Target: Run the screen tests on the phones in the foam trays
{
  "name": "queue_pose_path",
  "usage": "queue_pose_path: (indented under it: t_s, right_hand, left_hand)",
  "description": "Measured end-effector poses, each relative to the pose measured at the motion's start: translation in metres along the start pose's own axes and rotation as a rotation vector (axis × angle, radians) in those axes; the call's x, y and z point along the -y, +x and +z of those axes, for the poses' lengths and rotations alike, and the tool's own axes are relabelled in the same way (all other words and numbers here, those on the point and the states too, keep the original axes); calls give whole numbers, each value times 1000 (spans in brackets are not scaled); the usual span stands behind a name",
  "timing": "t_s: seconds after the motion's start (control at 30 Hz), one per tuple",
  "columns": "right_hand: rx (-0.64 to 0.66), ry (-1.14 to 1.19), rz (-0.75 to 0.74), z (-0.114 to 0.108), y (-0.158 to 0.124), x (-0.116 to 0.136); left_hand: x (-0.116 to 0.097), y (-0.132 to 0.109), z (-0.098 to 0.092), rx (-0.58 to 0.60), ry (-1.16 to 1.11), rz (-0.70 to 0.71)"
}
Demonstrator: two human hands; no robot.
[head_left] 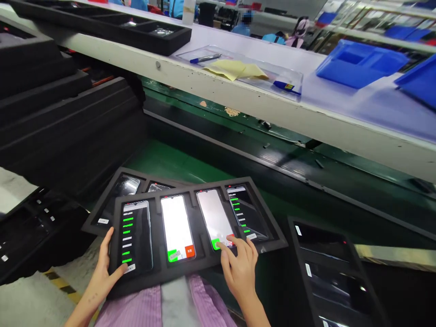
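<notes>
From where I stand, the black tray (146, 282) sits over the person's lap, tipped toward them, probably so that all the screens face up to their eyes. The left hand (104, 270) grips its near left corner, thumb over the front edge, likely to steady it while the other hand is free to touch. The right hand (241, 268) grasps nothing: its fingers are spread and loosely bent over the third phone (213, 211) from the left, one tip at the green corner, another by the red. Whether they press, I can't tell.

Four phones lie in this tray, each in its own slot, seemingly to stop them knocking together. The two outer ones show lists with green bars; the two middle ones glow white or pale, with green and red corners. Just beyond, partly under it, a second tray (97, 212) shows two phones. On the right, a third tray (361, 269) shows three, the nearest cut off.

Piled black trays (85, 122) stand on the far left, too merged to count. On the far bench (218, 96) I count two blue bins (357, 63), two pens (206, 58) and what look like two yellow papers (226, 68); a clear plate beneath perhaps keeps the papers and pens together.
</notes>
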State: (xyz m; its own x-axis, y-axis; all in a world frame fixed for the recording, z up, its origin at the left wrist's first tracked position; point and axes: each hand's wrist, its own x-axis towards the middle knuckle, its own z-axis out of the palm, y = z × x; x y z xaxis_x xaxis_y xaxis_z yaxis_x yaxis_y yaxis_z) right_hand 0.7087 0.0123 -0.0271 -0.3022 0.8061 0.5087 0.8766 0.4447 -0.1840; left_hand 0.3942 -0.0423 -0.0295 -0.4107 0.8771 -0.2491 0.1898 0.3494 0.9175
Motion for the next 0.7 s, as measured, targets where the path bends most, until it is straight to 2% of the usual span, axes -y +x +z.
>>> queue_pose_path:
  t_s: [0.07, 0.2, 0.27, 0.33, 0.43, 0.57, 0.7]
  right_hand:
    - [1, 74, -51, 4, 3, 17]
    - [141, 191, -261, 13, 16, 58]
    - [186, 190, -324, 16, 23, 69]
    - [181, 197, -350, 17, 28, 69]
    - [134, 187, -372, 18, 31, 55]
    - [159, 109, -261, 22, 33, 41]
    - [185, 50, -212, 32, 37, 41]
  left_hand:
    - [4, 2, -2, 21, -15, -15]
    - [10, 4, -6, 28, -51, -8]
    - [9, 5, -6, 45, -67, -8]
    - [7, 5, -5, 60, -81, -15]
    - [3, 7, -3, 47, -99, -23]
    - [0, 14, -1, 23, -101, -21]
    - [-2, 24, 2, 10, -113, -18]
